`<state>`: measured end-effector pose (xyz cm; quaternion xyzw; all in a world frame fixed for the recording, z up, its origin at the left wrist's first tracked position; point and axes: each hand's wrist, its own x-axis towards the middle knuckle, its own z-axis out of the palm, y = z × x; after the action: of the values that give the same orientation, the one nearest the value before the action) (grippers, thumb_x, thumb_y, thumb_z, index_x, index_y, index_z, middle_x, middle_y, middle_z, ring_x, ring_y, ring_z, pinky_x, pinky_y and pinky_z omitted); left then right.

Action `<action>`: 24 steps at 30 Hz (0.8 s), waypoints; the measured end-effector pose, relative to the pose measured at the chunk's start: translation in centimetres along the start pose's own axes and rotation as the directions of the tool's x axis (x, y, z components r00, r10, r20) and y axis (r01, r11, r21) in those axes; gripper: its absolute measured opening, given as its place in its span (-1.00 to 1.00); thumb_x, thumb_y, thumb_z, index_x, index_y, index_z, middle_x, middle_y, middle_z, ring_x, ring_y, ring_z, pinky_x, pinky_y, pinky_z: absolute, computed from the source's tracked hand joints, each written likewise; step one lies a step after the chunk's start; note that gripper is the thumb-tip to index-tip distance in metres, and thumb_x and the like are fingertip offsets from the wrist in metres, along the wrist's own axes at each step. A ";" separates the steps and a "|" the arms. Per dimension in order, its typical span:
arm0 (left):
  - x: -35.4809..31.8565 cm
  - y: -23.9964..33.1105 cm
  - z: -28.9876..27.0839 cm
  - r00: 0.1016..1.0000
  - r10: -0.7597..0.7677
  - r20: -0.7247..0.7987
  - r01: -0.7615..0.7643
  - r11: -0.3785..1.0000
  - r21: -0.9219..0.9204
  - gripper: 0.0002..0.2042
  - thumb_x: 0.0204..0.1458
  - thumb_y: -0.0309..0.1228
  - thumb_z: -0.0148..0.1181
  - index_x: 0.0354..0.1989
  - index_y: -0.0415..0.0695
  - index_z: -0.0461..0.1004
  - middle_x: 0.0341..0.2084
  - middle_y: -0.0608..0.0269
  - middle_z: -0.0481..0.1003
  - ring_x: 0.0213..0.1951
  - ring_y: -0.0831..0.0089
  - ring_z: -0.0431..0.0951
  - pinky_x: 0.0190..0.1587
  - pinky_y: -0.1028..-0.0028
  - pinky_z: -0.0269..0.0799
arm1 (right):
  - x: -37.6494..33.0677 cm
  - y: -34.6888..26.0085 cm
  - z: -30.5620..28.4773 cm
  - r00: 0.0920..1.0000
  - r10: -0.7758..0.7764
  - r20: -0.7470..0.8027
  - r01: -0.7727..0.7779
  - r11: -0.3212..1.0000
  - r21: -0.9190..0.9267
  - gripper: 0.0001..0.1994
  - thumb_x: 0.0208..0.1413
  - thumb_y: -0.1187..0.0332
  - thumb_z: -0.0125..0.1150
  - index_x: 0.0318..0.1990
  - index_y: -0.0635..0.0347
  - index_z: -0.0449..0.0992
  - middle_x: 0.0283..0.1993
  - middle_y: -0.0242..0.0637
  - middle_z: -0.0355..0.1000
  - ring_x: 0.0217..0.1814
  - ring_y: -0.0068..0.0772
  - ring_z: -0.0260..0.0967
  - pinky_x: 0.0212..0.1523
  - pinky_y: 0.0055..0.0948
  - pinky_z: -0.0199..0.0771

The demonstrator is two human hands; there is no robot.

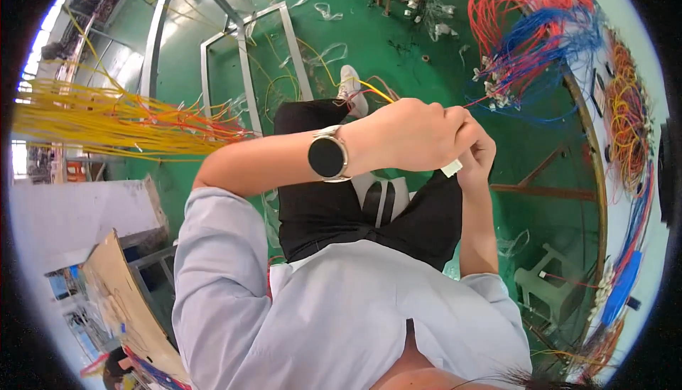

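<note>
My left hand (pixel 408 134), with a round-faced watch (pixel 328 157) on its wrist, is closed in front of my body, fingers curled inward. A small white plug connector (pixel 452 168) sticks out below its fingers. Yellow and dark red wires (pixel 380 88) run out from behind the hand's far side. My right hand (pixel 477 154) meets it, fingers bent and pressed together next to the connector; whatever they pinch is hidden. A thin red wire (pixel 484 99) leads from the bundle on the right toward where both hands meet.
A thick bundle of yellow and orange wires (pixel 128 123) hangs at the left beside a metal frame (pixel 245 70). Red wires (pixel 508 3) and blue wires (pixel 547 38) drape over the table edge at the right. A grey-green stool (pixel 547 280) stands at lower right.
</note>
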<state>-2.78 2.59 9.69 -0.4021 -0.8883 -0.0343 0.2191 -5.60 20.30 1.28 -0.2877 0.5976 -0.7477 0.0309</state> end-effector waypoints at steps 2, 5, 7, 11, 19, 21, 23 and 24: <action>0.0 -0.1 0.9 0.999 0.010 -0.052 -0.010 1.000 -0.009 -0.77 -0.08 -0.41 0.07 -0.24 -0.24 0.32 -0.54 0.27 0.34 -0.63 0.50 0.43 -0.73 0.56 0.31 | -0.2 1.0 -0.3 0.999 0.002 0.048 -0.002 1.000 -0.005 -0.86 0.12 0.53 0.07 -0.18 0.38 0.43 -0.18 -0.34 0.30 -0.16 -0.58 0.20 -0.11 -0.61 0.20; 0.0 -0.4 2.2 0.999 0.040 -0.012 -0.039 0.999 0.022 -0.78 -0.07 -0.41 0.07 -0.25 -0.23 0.32 -0.54 0.26 0.35 -0.65 0.47 0.44 -0.72 0.53 0.33 | -0.3 2.2 -0.6 1.000 0.000 0.024 -0.001 1.000 0.023 -0.87 0.12 0.54 0.07 -0.19 0.38 0.44 -0.16 -0.34 0.32 -0.14 -0.57 0.22 -0.10 -0.60 0.20; 0.2 -0.6 2.9 0.999 0.042 0.035 -0.042 0.999 -0.001 -0.79 -0.06 -0.41 0.06 -0.28 -0.23 0.31 -0.53 0.24 0.36 -0.64 0.43 0.46 -0.71 0.50 0.36 | -0.4 2.8 -0.7 0.990 0.134 -0.051 -0.128 0.987 0.099 -0.90 0.13 0.53 0.06 -0.23 0.37 0.44 -0.14 -0.34 0.33 -0.11 -0.57 0.23 -0.08 -0.60 0.20; 0.6 -0.8 3.8 0.999 0.025 0.033 -0.023 0.998 -0.060 -0.80 -0.04 -0.40 0.05 -0.27 -0.22 0.30 -0.51 0.21 0.38 -0.61 0.41 0.49 -0.69 0.47 0.40 | -0.9 3.7 -0.8 0.986 0.145 -0.085 -0.135 0.984 0.117 -0.92 0.14 0.51 0.07 -0.27 0.36 0.44 -0.13 -0.34 0.34 -0.12 -0.60 0.24 -0.10 -0.63 0.21; 1.6 -0.1 3.0 0.994 0.037 0.099 -0.011 0.970 -0.243 -0.80 0.00 -0.38 0.06 -0.25 -0.22 0.31 -0.40 0.09 0.44 -0.45 0.18 0.55 -0.50 0.29 0.50 | -1.9 1.9 -0.4 0.966 -0.023 -0.259 0.004 0.997 -0.073 -0.94 0.13 0.53 0.09 -0.30 0.36 0.44 -0.16 -0.35 0.35 -0.24 -0.69 0.22 -0.24 -0.70 0.20; 1.7 -0.2 2.4 0.995 -0.034 0.091 0.070 0.906 -0.418 -0.78 -0.02 -0.39 0.09 -0.23 -0.18 0.29 -0.44 0.10 0.42 -0.48 0.13 0.52 -0.51 0.26 0.45 | -2.0 0.6 -0.2 0.967 -0.071 -0.244 0.043 0.992 -0.117 -0.95 0.13 0.55 0.09 -0.30 0.36 0.45 -0.17 -0.35 0.35 -0.25 -0.70 0.22 -0.27 -0.70 0.19; 1.5 -0.2 2.1 0.970 -0.215 0.116 0.232 0.670 -0.705 -0.81 -0.02 -0.46 0.10 -0.25 -0.16 0.27 -0.46 0.06 0.40 -0.44 -0.03 0.46 -0.42 0.17 0.37 | -1.9 -0.9 0.0 0.956 -0.223 -0.192 0.167 0.949 -0.268 -0.94 0.10 0.59 0.09 -0.27 0.36 0.47 -0.21 -0.31 0.35 -0.30 -0.71 0.22 -0.39 -0.74 0.15; 1.3 -0.1 2.0 0.963 -0.247 0.103 0.236 0.600 -0.764 -0.86 0.00 -0.49 0.08 -0.28 -0.17 0.28 -0.47 0.08 0.41 -0.44 0.05 0.47 -0.40 0.23 0.36 | -1.9 -1.6 0.1 0.957 -0.178 -0.228 0.115 0.958 -0.264 -0.94 0.08 0.60 0.11 -0.29 0.37 0.47 -0.24 -0.31 0.36 -0.32 -0.70 0.23 -0.40 -0.74 0.16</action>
<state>-4.38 3.91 8.47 -0.3330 -0.8328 -0.4415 0.0260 -3.49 21.40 1.96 -0.2367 0.6622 -0.6977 -0.1366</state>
